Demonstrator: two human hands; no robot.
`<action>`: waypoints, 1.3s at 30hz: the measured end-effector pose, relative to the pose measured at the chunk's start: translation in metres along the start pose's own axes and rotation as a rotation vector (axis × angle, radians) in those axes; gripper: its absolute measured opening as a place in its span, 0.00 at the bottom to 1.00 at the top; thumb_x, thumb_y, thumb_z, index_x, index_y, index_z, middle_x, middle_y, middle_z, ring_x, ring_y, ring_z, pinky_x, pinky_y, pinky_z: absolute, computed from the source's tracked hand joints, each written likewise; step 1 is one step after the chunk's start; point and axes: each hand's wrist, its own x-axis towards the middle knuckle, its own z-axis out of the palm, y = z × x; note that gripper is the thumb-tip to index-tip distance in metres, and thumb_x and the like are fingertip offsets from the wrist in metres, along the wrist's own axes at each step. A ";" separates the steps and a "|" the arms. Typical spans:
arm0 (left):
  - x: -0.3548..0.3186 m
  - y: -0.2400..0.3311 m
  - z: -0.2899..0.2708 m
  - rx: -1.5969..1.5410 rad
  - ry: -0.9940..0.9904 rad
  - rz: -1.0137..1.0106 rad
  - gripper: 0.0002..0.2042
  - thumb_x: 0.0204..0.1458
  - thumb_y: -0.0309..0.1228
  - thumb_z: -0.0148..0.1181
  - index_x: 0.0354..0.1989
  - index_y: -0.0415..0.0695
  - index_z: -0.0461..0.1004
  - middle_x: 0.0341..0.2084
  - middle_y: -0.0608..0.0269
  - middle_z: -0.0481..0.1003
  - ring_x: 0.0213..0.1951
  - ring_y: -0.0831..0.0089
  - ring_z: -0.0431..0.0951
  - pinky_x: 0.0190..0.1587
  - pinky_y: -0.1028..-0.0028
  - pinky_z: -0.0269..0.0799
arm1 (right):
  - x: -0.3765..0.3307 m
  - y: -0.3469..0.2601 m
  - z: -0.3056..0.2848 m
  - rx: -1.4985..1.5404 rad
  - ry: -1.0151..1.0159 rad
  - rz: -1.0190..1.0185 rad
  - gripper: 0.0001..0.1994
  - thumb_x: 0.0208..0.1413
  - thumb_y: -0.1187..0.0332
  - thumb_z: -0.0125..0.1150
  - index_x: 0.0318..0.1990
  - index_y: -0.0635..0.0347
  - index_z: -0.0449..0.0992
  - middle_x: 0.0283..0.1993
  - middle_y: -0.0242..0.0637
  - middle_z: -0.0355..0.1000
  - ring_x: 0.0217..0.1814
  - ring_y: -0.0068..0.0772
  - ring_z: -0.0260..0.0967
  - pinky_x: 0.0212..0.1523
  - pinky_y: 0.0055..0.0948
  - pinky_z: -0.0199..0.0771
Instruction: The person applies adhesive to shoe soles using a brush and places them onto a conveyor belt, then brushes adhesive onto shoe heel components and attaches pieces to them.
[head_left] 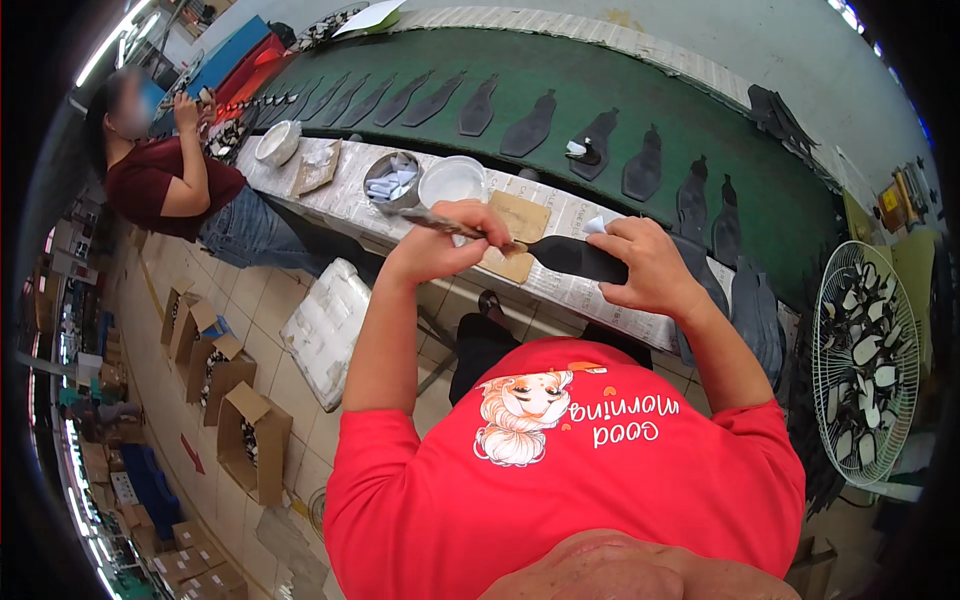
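Near the centre of the frame, a person in a red shirt [560, 470] works over a long bench [600, 212], both forearms rising from the lower part of the frame with elbows bent outward. The left hand [445, 242], left of centre, has its fingers curled and pressed together around a brush [462, 229], whose handle slants to the upper left and whose bristles point right. The right hand [648, 265], right of centre, reaches inward with its back facing up; its fingers bend over the upper edge of a black flat piece [575, 257] and its thumb presses the lower edge, pinching the wide end.

The black flat piece lies between the two hands at mid-frame, its narrow end pointing left, next to the brush tip; whether they touch is hard to tell. A small pale piece [596, 225] shows at the right hand's fingertips. Behind the brush is a tan board [520, 215]. Farther up, similar dark pieces [478, 106] line a green surface [440, 140] running across the top of the frame.
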 end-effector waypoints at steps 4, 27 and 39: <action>0.009 -0.007 -0.003 0.179 -0.027 -0.030 0.06 0.39 0.17 0.50 0.26 0.36 0.73 0.30 0.59 0.77 0.36 0.69 0.76 0.42 0.71 0.71 | 0.002 -0.003 -0.002 -0.004 -0.003 -0.056 0.24 0.30 0.66 0.64 0.41 0.61 0.76 0.37 0.40 0.70 0.42 0.42 0.68 0.46 0.36 0.66; 0.091 -0.026 0.026 0.160 -0.132 0.064 0.07 0.37 0.19 0.53 0.25 0.42 0.75 0.27 0.63 0.78 0.32 0.66 0.76 0.37 0.71 0.71 | -0.008 0.051 -0.003 0.126 -0.098 0.068 0.28 0.28 0.64 0.66 0.45 0.60 0.75 0.41 0.43 0.69 0.45 0.45 0.67 0.49 0.38 0.66; 0.161 -0.044 0.044 0.276 -0.084 0.282 0.06 0.37 0.20 0.55 0.25 0.43 0.75 0.25 0.63 0.77 0.30 0.63 0.74 0.34 0.68 0.71 | -0.017 0.067 -0.020 0.081 -0.080 0.187 0.26 0.28 0.65 0.66 0.43 0.59 0.75 0.42 0.41 0.70 0.45 0.43 0.67 0.49 0.37 0.66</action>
